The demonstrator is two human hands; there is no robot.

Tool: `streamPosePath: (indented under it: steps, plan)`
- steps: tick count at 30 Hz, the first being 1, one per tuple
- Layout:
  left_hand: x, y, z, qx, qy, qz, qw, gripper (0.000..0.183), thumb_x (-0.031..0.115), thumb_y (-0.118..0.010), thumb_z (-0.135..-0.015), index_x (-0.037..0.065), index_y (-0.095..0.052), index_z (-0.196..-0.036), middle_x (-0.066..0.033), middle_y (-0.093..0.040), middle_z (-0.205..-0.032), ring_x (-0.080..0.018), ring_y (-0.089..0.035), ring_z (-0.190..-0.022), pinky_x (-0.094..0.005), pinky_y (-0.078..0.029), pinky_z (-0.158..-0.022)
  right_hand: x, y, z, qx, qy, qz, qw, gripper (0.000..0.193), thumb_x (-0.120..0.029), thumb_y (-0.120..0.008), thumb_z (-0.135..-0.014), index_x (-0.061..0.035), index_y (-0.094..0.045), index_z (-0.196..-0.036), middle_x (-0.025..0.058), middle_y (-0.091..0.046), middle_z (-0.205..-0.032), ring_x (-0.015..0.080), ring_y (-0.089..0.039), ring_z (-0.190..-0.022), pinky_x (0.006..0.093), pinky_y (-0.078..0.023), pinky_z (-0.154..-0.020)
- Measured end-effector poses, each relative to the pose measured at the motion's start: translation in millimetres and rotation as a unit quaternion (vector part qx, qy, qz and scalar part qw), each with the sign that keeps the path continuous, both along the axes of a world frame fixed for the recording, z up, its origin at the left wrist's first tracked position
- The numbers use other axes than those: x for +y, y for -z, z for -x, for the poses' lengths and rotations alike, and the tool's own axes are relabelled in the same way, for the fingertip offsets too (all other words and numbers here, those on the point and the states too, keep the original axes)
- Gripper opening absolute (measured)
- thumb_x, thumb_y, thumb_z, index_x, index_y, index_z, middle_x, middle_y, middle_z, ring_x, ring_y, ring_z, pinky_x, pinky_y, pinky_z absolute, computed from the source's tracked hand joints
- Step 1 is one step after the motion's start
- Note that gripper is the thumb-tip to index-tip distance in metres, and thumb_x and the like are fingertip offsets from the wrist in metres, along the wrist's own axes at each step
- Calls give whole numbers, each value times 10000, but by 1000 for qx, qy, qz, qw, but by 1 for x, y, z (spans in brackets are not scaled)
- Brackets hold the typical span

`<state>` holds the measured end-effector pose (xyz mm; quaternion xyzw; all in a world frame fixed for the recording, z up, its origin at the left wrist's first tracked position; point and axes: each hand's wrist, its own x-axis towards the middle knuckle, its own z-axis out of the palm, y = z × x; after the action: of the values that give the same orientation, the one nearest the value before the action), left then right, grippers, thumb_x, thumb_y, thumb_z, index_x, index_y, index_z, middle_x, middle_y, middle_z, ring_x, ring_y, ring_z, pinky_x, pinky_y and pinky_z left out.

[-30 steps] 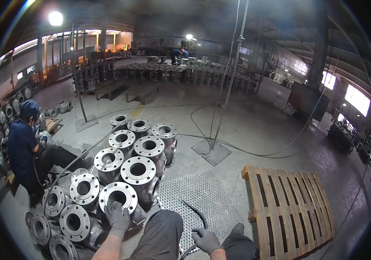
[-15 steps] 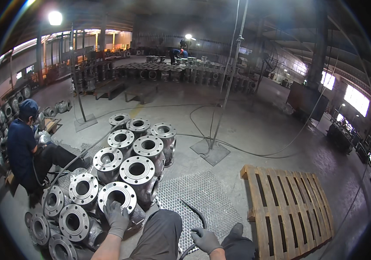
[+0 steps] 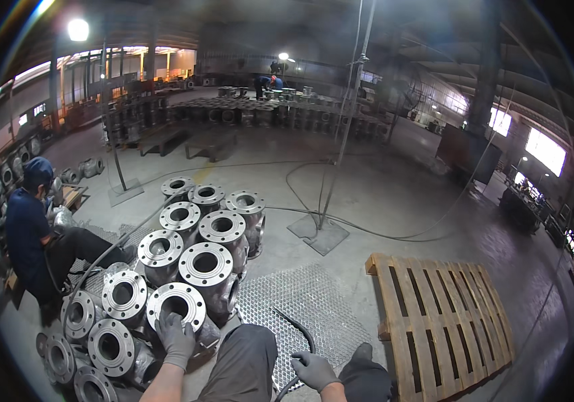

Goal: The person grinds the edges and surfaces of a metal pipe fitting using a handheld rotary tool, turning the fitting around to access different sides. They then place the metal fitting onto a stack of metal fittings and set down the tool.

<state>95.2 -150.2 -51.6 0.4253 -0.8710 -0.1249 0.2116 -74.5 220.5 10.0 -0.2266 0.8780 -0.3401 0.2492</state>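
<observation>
My left hand (image 3: 177,340), in a grey glove, grips the near rim of a flanged metal valve body (image 3: 189,299). Its fingers curl over the flange toward the round bore. Over by my right knee, my gloved right hand (image 3: 315,370) is closed around a black hose (image 3: 302,327). The hose's free end curves forward over the metal mesh; the part inside the hand is hidden. More flanged valve bodies (image 3: 206,263) stand close together in front of me and to the left, bolt-holed faces upward or tilted.
Expanded metal mesh (image 3: 327,295) covers the floor ahead. A wooden pallet (image 3: 442,321) lies at right. A co-worker (image 3: 29,234) sits at left. Hoses cross the floor near a pole on a flat base plate (image 3: 318,234). Low benches (image 3: 211,145) stand farther back.
My view has turned slightly to the right, so the surroundings appear shifted left. Both hands keep their holds on the valve body and the hose.
</observation>
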Motion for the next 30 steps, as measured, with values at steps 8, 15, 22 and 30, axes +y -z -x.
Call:
streamPosePath:
  steps: [8,15,22,30]
  plan:
    - [0,4,1,12,3,27,1000,406,309,-695,-959,17,-704,-1241,-168,-620,-1449,-426,-343,-1569,-596,-182,-1321,3,12,4,5,-12,-2,1000,452,-412,-637,-1014,-105,-765,-1320,179,-794,-1203,347,-754,-1143,418,-575,-1015]
    - [-1,5,2,11,4,12,1000,399,309,-703,-953,27,-691,-1235,-164,-615,-1457,-430,-347,-1569,-597,-177,-1319,2,10,5,-4,-3,-7,1000,460,-411,-643,-1012,-101,-764,-1330,174,-796,-1216,330,-759,-1149,409,-573,-1017]
    - [-4,11,1,25,8,36,999,379,301,-718,-934,33,-684,-1200,-170,-626,-1429,-429,-352,-1568,-598,-196,-1312,3,9,5,-4,-7,-4,1000,453,-406,-642,-1014,-95,-768,-1318,181,-793,-1216,351,-752,-1152,422,-571,-1022]
    - [-2,8,1,25,6,29,999,407,310,-715,-945,28,-691,-1237,-160,-629,-1431,-425,-345,-1576,-600,-184,-1319,1,7,4,9,-8,-15,1000,431,-403,-634,-1021,-104,-772,-1300,189,-786,-1217,369,-739,-1169,440,-567,-1027]
